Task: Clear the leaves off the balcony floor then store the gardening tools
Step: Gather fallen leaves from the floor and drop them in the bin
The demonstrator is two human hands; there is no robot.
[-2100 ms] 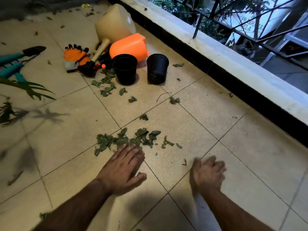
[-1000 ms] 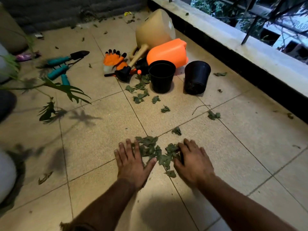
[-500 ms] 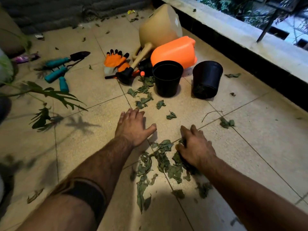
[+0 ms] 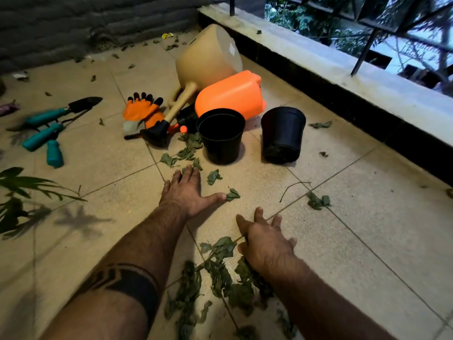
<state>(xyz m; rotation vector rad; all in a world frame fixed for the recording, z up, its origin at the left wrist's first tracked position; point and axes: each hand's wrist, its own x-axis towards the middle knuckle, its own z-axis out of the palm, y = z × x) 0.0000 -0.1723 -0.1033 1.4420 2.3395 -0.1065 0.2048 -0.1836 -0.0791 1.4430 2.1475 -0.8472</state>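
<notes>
Head view of a tiled balcony floor (image 4: 343,241). The left hand (image 4: 186,192) lay flat on the tiles with fingers straight and thumb spread wide, its thumb tip touching a single leaf (image 4: 232,194) and its fingertips at the edge of a scatter of leaves (image 4: 186,150). The right hand (image 4: 266,241) rested palm down, fingers extended and holding nothing, at the far end of a gathered pile of leaves (image 4: 215,278) lying between the two forearms at the near edge of the floor. Beyond the hands stood two black pots (image 4: 221,136), with an orange container (image 4: 230,94) and a beige watering can (image 4: 206,62) lying on their sides behind them, near the parapet (image 4: 343,77). Orange gloves (image 4: 142,111) lay beside the can's spout. Teal-handled tools (image 4: 46,128) lay toward the left edge of the floor, well apart from the hands.
</notes>
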